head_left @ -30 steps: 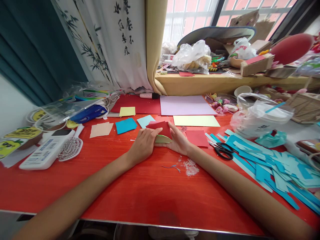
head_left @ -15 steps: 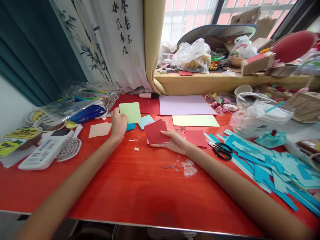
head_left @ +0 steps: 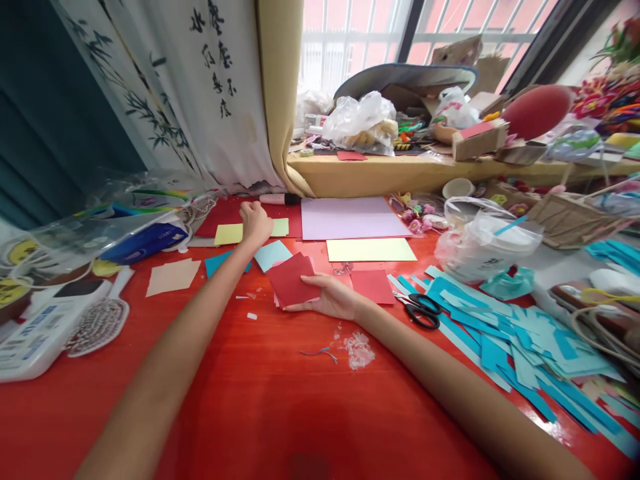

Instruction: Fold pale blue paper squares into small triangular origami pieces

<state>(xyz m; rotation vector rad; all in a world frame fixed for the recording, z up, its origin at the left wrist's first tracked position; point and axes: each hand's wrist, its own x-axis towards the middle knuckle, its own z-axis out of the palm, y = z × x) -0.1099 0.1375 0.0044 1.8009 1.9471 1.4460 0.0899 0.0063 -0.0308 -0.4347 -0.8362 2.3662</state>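
Observation:
My left hand (head_left: 257, 225) is over the red sheet at the back of the table, its fingers curled closed. What they hold, if anything, is hidden. A yellow paper square (head_left: 229, 234) shows left of the hand and a light green paper square (head_left: 281, 227) right of it, both partly covered. My right hand (head_left: 333, 295) grips a small stack of red paper squares (head_left: 294, 280) between thumb and fingers, tilted just above the table, with pink edges underneath. Light blue paper (head_left: 273, 255) and darker blue paper (head_left: 216, 262) lie between the hands.
Peach paper (head_left: 173, 277) lies left; a red square (head_left: 373, 287), black-handled scissors (head_left: 423, 311) and many blue strips (head_left: 500, 333) lie right. Behind are a lilac sheet (head_left: 345, 218), a pale yellow sheet (head_left: 371, 250) and the red sheet (head_left: 213, 217). Plastic scraps (head_left: 359, 351) lie in front.
My left hand has carried the light green paper back to the red sheet, where a yellow square now also shows. My right hand still holds the red squares. The view has shifted right.

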